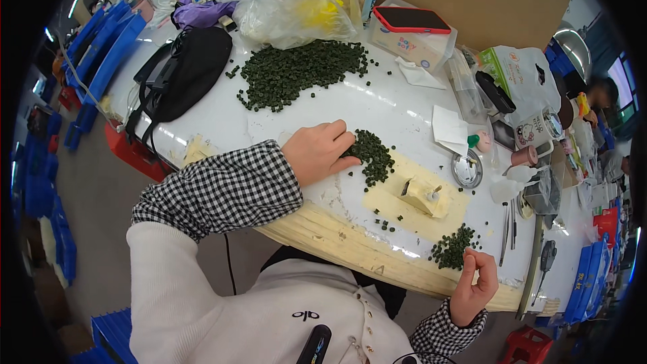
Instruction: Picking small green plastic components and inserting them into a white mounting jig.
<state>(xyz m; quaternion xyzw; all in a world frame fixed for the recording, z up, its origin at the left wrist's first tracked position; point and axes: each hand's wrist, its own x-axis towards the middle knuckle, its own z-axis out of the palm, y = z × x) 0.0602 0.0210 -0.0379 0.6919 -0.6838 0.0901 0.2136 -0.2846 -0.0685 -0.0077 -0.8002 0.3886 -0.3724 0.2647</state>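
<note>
My left hand (319, 153) rests on the white table, fingers bent. Its thumb and index finger are apart at the left edge of a small heap of dark green pellet-like pieces (375, 159). Toward the front right, my right hand (474, 287) is closed in a pinch beside another small pile of the same pieces (453, 248). Anything between those fingertips is too small or hidden to make out. Between the hands, a yellowish tape-covered block (427, 197) with a metal pin sits on a taped patch. A few loose pieces lie near it.
A large heap of green pieces (296, 71) lies farther back, beside a black bag (195, 64). Behind are plastic bags (290, 13) and a red-edged phone (412, 19) on a clear box. Rightward are a round metal dish (466, 168), tweezers (504, 232) and a white table edge.
</note>
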